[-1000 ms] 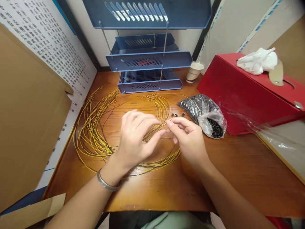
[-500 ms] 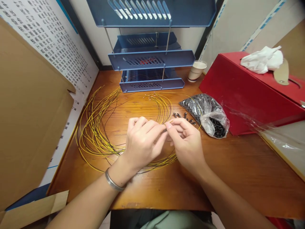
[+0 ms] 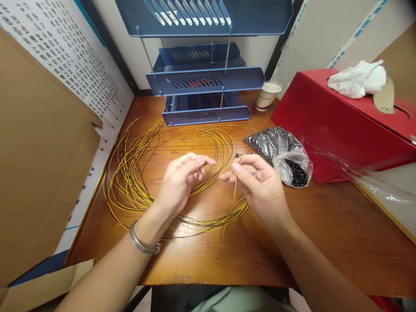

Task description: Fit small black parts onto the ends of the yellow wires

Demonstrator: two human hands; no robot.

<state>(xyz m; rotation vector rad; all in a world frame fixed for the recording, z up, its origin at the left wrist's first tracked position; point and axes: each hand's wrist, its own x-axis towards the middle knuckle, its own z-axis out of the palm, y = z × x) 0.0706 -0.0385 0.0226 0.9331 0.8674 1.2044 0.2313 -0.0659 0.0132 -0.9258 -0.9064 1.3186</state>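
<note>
My left hand [image 3: 182, 180] is closed in a pinch around a small dark piece [image 3: 205, 163], mostly hidden between thumb and forefinger; its kind is unclear. To the right, apart from it, my right hand [image 3: 261, 184] pinches a yellow wire [image 3: 235, 188] between thumb and fingers. A length of that wire hangs below the fingertips, slightly blurred. Beneath and behind both hands lies a large loose coil of yellow and black wires [image 3: 130, 173]. Several thinner loops of wire [image 3: 224, 145] curve up between the hands. Just beyond my right fingertips sit small dark parts [image 3: 238, 155], partly covered by the hand.
A clear plastic bag of black parts [image 3: 276, 143] lies at the right, against a red box [image 3: 338, 130] with crumpled tissue [image 3: 355, 80] on top. A blue tiered tray rack [image 3: 208, 115] and a paper cup [image 3: 268, 96] stand at the back. Cardboard [image 3: 42, 143] borders the left.
My hands have come apart: the left moved leftward with the small dark piece, the right slightly rightward. The yellow wire now hangs down from my right fingers.
</note>
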